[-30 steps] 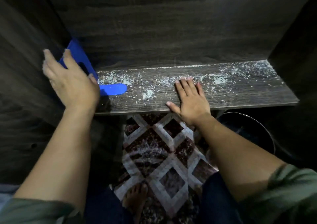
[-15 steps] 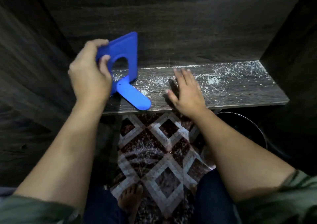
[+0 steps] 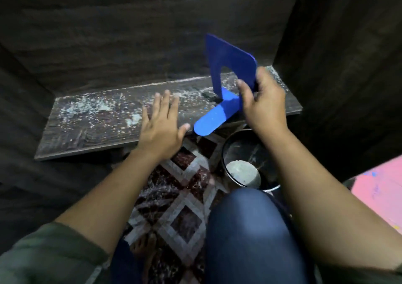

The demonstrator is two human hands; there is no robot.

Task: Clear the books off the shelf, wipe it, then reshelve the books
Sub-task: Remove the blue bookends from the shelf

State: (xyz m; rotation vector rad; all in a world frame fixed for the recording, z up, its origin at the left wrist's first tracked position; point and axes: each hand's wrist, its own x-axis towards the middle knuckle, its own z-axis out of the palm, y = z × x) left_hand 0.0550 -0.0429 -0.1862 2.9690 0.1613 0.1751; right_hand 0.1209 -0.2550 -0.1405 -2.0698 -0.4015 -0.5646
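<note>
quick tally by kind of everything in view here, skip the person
shelf board: 1
blue bookend: 1
black bucket: 1
patterned rug: 1
pink thing at the right edge: 1
total: 5

One head-worn wide-angle view, looking forward and down, close in on the shelf [image 3: 91, 129]. The right hand [image 3: 264, 103] gripping the blue bookend [image 3: 230, 66] sits right of centre. Left of that grip is the left hand [image 3: 159, 129]; below it is the rug [image 3: 174, 201].
</note>
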